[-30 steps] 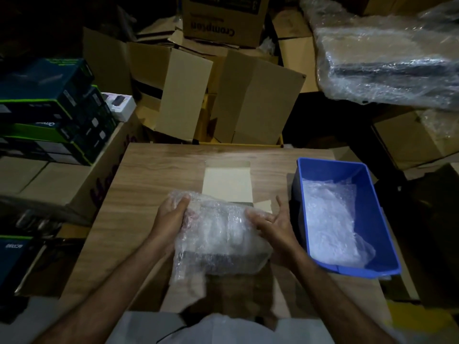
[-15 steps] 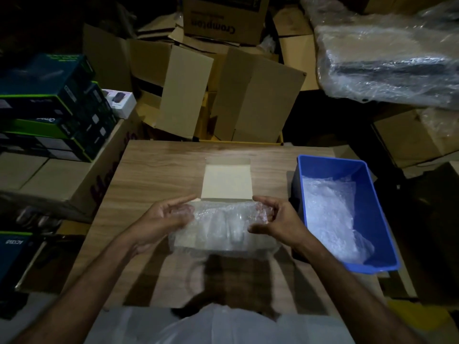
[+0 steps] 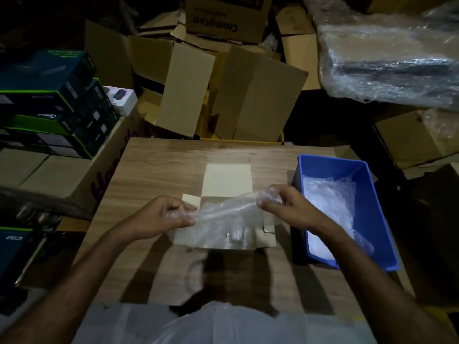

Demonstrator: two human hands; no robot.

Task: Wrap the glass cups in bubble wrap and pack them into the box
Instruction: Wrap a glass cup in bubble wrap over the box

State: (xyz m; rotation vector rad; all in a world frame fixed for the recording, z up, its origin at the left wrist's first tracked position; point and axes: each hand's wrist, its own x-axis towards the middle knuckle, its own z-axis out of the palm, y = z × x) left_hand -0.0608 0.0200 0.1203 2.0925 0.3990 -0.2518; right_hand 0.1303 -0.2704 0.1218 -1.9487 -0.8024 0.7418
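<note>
A small cream cardboard box (image 3: 227,181) lies open on the wooden table, its lid flap folded away from me. A sheet of bubble wrap (image 3: 223,219) stretches over the box opening. My left hand (image 3: 164,216) pinches its left end and my right hand (image 3: 285,206) pinches its right end, slightly higher. Through the wrap, something glassy shows faintly inside the box (image 3: 236,235); I cannot tell its shape.
A blue plastic bin (image 3: 372,219) with more bubble wrap (image 3: 330,207) stands on the table at the right. Cardboard boxes (image 3: 248,95) are piled behind the table. Dark product boxes (image 3: 49,103) are stacked at the left, a plastic-wrapped bundle (image 3: 390,58) at the upper right.
The bubble wrap bundle was held near me a second ago. It has gone forward over the open box, and my hands have moved apart, pulling the sheet out lengthwise.
</note>
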